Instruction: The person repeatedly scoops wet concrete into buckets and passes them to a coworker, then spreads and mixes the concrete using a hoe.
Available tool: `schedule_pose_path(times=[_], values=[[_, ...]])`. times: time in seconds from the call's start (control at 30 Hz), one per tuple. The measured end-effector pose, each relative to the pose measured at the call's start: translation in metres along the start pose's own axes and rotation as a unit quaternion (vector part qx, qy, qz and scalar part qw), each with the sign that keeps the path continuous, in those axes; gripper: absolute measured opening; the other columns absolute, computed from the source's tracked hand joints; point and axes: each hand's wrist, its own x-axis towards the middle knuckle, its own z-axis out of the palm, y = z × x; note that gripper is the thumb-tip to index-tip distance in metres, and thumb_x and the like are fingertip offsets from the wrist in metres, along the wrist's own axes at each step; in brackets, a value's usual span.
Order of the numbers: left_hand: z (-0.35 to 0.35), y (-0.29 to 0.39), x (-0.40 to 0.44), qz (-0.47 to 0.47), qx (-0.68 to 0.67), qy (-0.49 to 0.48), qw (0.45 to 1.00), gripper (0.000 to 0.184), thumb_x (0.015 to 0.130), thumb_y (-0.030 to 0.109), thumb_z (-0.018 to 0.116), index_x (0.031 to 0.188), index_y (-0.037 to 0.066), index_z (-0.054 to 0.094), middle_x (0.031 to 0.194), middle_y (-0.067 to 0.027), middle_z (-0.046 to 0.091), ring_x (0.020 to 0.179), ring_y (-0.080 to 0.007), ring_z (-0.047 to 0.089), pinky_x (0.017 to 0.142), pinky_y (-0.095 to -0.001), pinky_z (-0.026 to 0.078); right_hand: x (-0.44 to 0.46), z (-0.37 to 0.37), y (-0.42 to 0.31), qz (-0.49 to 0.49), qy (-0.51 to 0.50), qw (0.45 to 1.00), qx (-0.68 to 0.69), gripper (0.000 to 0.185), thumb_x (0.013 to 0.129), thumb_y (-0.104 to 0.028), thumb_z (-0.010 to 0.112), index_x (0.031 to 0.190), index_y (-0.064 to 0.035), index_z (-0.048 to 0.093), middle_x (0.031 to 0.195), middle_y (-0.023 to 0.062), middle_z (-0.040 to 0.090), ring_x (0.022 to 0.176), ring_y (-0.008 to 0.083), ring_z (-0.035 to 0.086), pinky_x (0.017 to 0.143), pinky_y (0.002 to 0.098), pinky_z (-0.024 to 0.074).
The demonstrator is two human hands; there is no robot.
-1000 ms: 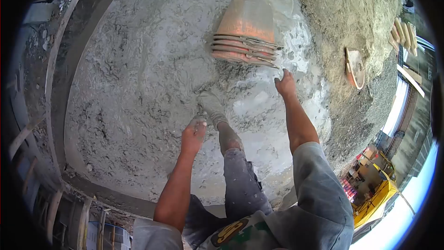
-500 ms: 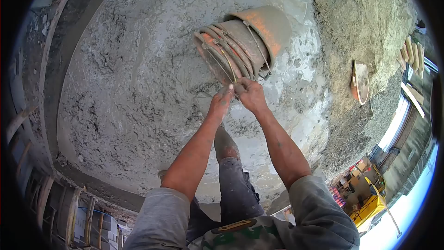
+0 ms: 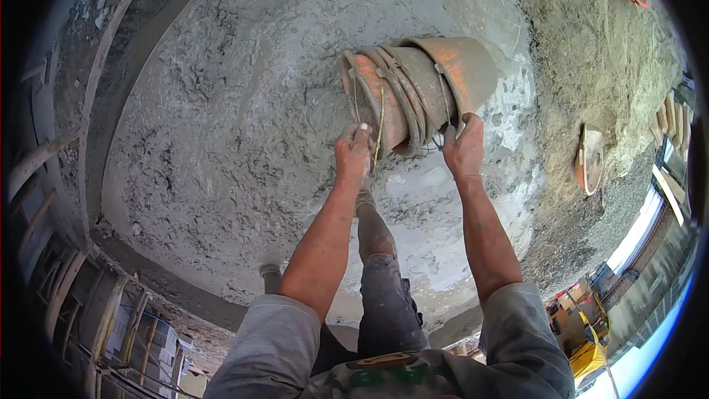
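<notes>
Nested mud-caked orange buckets (image 3: 413,92) lie on their side on wet grey concrete. My left hand (image 3: 353,154) is closed on the wire handle (image 3: 355,96) of the leftmost bucket, thumb upward. A yellowish handle (image 3: 381,114) hangs just right of that hand. At the other end, my right hand (image 3: 465,149) pinches the lower part of another wire handle (image 3: 445,92), close to the rim of the rightmost bucket (image 3: 473,66). Its fingertips are partly hidden.
Wet, lumpy concrete (image 3: 221,148) surrounds my boots. A board edge (image 3: 92,96) curves along the left. On the right lie a gravel pile (image 3: 598,52) and a tipped orange bucket (image 3: 589,159). Wooden poles (image 3: 66,292) stand at lower left.
My hands have moved apart. The right one went from beside the left hand to the handle at the stack's right end; the left stays near the leftmost bucket. The view has shifted.
</notes>
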Motion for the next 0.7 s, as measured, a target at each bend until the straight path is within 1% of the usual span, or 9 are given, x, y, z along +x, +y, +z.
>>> schedule_pose_path(times=[0.03, 0.13, 0.17, 0.27, 0.33, 0.4, 0.5, 0.57, 0.7], values=[[-0.009, 0.005, 0.003, -0.043, -0.062, -0.017, 0.997, 0.02, 0.089, 0.02, 0.054, 0.082, 0.002, 0.055, 0.064, -0.002, 0.052, 0.056, -0.0085, 0.045, 0.051, -0.0265, 0.037, 0.004, -0.001, 0.004, -0.002, -0.007, 1.0, 0.015, 0.043, 0.078, -0.019, 0.061, 0.11, 0.002, 0.041, 0.107, 0.0256, 0.046, 0.1, 0.0414, 0.045, 0.085, 0.0463, 0.0384], [-0.017, 0.004, 0.005, -0.046, 0.031, -0.01, 0.998, 0.018, 0.089, 0.021, 0.054, 0.086, 0.003, 0.054, 0.068, -0.0019, 0.052, 0.059, -0.0093, 0.048, 0.052, -0.0256, 0.038, 0.017, 0.027, 0.008, -0.006, 0.016, 0.999, 0.048, 0.062, 0.075, -0.029, 0.068, 0.118, 0.0035, 0.037, 0.115, 0.0279, 0.04, 0.106, 0.0447, 0.04, 0.092, 0.0484, 0.0344], [-0.012, 0.012, -0.007, -0.05, -0.073, 0.006, 0.996, 0.018, 0.089, 0.023, 0.055, 0.085, 0.005, 0.055, 0.071, -0.0012, 0.053, 0.062, -0.0104, 0.051, 0.057, -0.0258, 0.041, 0.012, 0.039, 0.005, -0.005, 0.021, 0.998, 0.055, 0.067, 0.074, -0.032, 0.069, 0.12, 0.0034, 0.036, 0.116, 0.0286, 0.038, 0.106, 0.0456, 0.039, 0.092, 0.0492, 0.0339], [-0.019, -0.021, -0.028, -0.053, -0.183, 0.029, 0.981, 0.019, 0.088, 0.025, 0.058, 0.086, 0.006, 0.055, 0.074, -0.0003, 0.054, 0.067, -0.011, 0.053, 0.061, -0.027, 0.043, 0.004, 0.046, -0.041, 0.014, 0.017, 0.996, 0.083, 0.07, 0.074, -0.035, 0.07, 0.122, 0.0029, 0.035, 0.118, 0.0315, 0.035, 0.108, 0.0468, 0.038, 0.093, 0.0494, 0.0334], [-0.029, -0.052, -0.045, -0.072, -0.163, 0.077, 0.981, 0.02, 0.087, 0.025, 0.059, 0.089, 0.005, 0.056, 0.077, -0.0009, 0.056, 0.071, -0.0119, 0.055, 0.067, -0.0276, 0.045, -0.028, 0.048, -0.063, -0.014, -0.084, 0.995, 0.046, 0.076, 0.074, -0.039, 0.069, 0.128, 0.0003, 0.032, 0.121, 0.0337, 0.031, 0.113, 0.047, 0.035, 0.094, 0.0517, 0.0318], [-0.031, -0.065, -0.051, -0.092, -0.154, 0.081, 0.98, 0.022, 0.086, 0.024, 0.061, 0.093, 0.004, 0.057, 0.082, -0.0018, 0.058, 0.076, -0.0131, 0.057, 0.072, -0.0282, 0.047, -0.059, 0.049, -0.087, -0.001, -0.096, 0.994, -0.049, 0.081, 0.072, -0.039, 0.07, 0.133, -0.0032, 0.029, 0.129, 0.0311, 0.026, 0.12, 0.0461, 0.028, 0.098, 0.0525, 0.0279], [-0.046, -0.071, -0.059, -0.143, -0.133, 0.023, 0.981, 0.024, 0.085, 0.023, 0.062, 0.098, 0.002, 0.059, 0.088, -0.0043, 0.061, 0.082, -0.0153, 0.059, 0.078, -0.0294, 0.048, -0.075, 0.044, -0.108, -0.037, -0.147, 0.988, 0.031, 0.078, 0.072, -0.028, 0.07, 0.135, -0.0047, 0.029, 0.132, 0.0271, 0.026, 0.123, 0.0442, 0.026, 0.102, 0.0485, 0.0241], [-0.064, -0.072, -0.05, -0.176, -0.109, -0.043, 0.977, 0.026, 0.085, 0.021, 0.063, 0.101, 0.001, 0.06, 0.092, -0.0064, 0.062, 0.086, -0.0167, 0.06, 0.082, -0.0303, 0.047, -0.085, 0.059, -0.098, -0.055, -0.152, 0.987, 0.025, 0.081, 0.071, -0.026, 0.07, 0.136, -0.0058, 0.027, 0.134, 0.0255, 0.025, 0.124, 0.0436, 0.025, 0.103, 0.0487, 0.0231], [-0.073, -0.053, -0.036, -0.178, -0.084, -0.073, 0.978, 0.026, 0.084, 0.018, 0.063, 0.101, -0.001, 0.06, 0.091, -0.0074, 0.063, 0.084, -0.0171, 0.06, 0.079, -0.0306, 0.048, -0.095, 0.062, -0.088, -0.073, -0.176, 0.982, 0.008, 0.088, 0.071, -0.023, 0.067, 0.14, -0.0041, 0.016, 0.139, 0.0265, 0.017, 0.127, 0.0444, 0.019, 0.103, 0.0528, 0.0191]])
